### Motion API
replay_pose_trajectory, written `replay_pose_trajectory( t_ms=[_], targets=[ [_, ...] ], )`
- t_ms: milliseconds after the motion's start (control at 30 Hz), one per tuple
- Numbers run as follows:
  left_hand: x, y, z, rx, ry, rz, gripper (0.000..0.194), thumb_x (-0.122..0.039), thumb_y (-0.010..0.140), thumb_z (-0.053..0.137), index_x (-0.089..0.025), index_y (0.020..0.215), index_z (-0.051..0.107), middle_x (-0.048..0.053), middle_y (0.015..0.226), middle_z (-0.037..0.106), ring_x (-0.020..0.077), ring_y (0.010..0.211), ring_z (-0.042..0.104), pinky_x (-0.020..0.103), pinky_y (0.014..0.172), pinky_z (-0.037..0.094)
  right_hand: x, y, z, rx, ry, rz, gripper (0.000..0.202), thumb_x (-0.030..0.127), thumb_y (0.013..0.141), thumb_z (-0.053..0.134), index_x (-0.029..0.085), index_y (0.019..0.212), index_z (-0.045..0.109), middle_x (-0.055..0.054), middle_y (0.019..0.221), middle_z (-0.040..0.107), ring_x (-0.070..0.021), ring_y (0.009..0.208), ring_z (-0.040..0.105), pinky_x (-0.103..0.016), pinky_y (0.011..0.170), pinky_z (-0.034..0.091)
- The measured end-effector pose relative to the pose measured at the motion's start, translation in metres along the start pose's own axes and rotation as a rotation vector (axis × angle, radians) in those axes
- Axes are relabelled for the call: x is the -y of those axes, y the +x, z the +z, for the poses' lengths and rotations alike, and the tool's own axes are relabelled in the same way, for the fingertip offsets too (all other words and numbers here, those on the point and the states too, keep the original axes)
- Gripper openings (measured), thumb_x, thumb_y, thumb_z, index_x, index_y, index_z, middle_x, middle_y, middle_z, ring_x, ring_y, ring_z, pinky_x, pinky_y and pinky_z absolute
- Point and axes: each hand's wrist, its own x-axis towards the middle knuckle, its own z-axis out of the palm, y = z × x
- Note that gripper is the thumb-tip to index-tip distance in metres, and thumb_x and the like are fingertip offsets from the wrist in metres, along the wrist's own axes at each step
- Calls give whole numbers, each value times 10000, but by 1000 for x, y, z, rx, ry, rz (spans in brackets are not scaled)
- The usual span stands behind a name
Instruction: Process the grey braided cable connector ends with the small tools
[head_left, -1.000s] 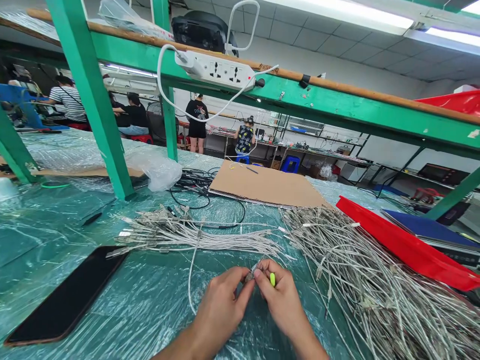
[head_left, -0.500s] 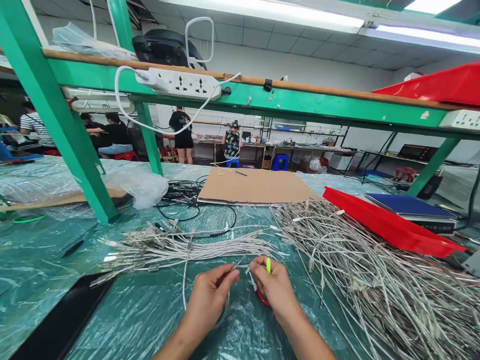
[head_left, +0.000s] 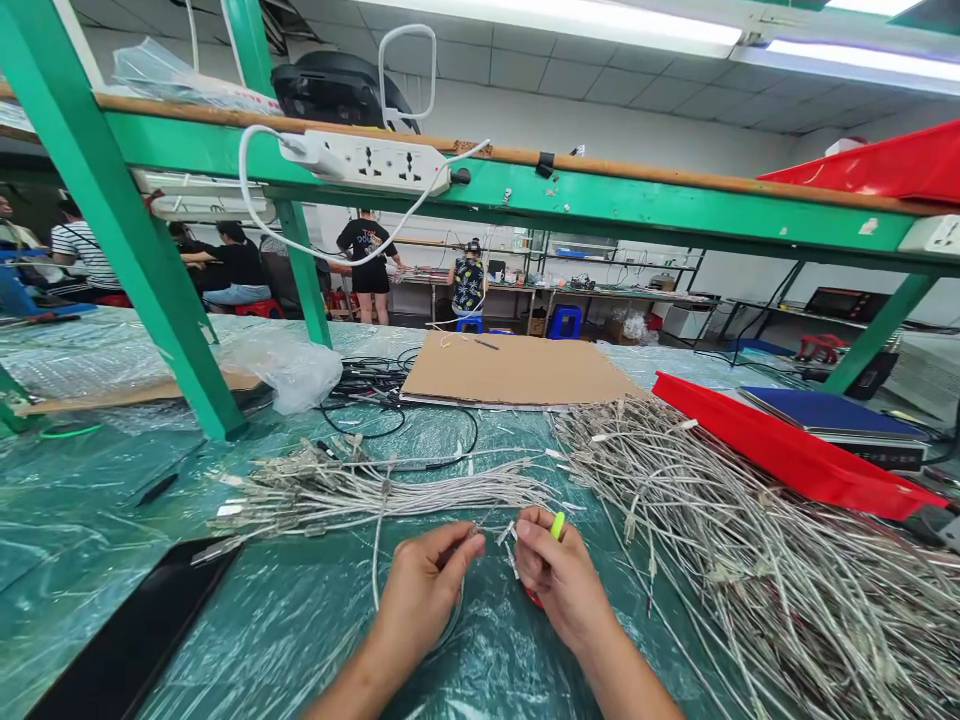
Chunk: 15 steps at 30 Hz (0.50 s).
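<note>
My left hand (head_left: pixel 431 580) is closed in a pinch on a thin whitish cable, whose fine bare-looking end (head_left: pixel 487 518) sticks out past the fingertips. To its right, my right hand (head_left: pixel 561 570) is curled round a small tool with a yellow-green handle end (head_left: pixel 557 525) and a red part (head_left: pixel 533 597) below. The palm hides the rest of that tool. Small white pieces (head_left: pixel 507 534) show at the right fingertips; whether they are held or part of the cable I cannot tell. Just beyond both hands lies a bundle of white cables (head_left: pixel 442 493) with connectors at the left.
A large pile of loose white cables (head_left: pixel 750 540) spreads to the right, beside a red tray (head_left: pixel 780 450). Cardboard (head_left: pixel 517 370) and black cables (head_left: pixel 371 380) lie farther back. A green shelf frame (head_left: pixel 637 205) crosses above the table. A black flat object (head_left: pixel 142 630) lies left.
My right hand has moved slightly to the right, widening the gap between my hands. My left hand keeps its pinch on the cable. The whole view has shifted a little.
</note>
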Motion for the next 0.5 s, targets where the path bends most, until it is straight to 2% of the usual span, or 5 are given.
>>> replay_pose_trajectory(
  t_ms=[133, 300, 400, 500],
  targets=[
    [0, 1, -3, -28, -62, -40, 354, -490, 868, 546, -166, 839, 686, 26, 683, 671, 110, 416, 438, 229, 447, 360, 7, 1, -4, -21, 74, -17, 331, 388, 729, 762, 179, 710, 505, 105, 455, 363, -30, 399, 176, -182, 384, 115],
    [-1, -2, -1, -14, -98, -43, 370, -502, 861, 550, -157, 830, 679, 24, 681, 661, 104, 422, 425, 225, 450, 351, 4, 3, -4, -53, -55, -27, 354, 437, 735, 766, 170, 723, 535, 100, 449, 373, -24, 392, 193, -176, 381, 121],
    [-2, -4, 2, 28, -88, -27, 378, -501, 877, 528, -154, 830, 672, 12, 662, 630, 100, 432, 410, 219, 449, 326, 0, 1, -2, -20, -114, -36, 362, 463, 739, 762, 152, 838, 605, 104, 471, 370, -23, 401, 202, -169, 381, 135],
    [-4, -4, 2, 52, -58, 19, 363, -477, 890, 522, -157, 786, 657, -18, 589, 537, 101, 456, 388, 214, 458, 299, -1, -2, 3, 8, -178, -78, 407, 450, 735, 771, 152, 977, 638, 111, 506, 349, -22, 416, 218, -158, 387, 165]
  ],
)
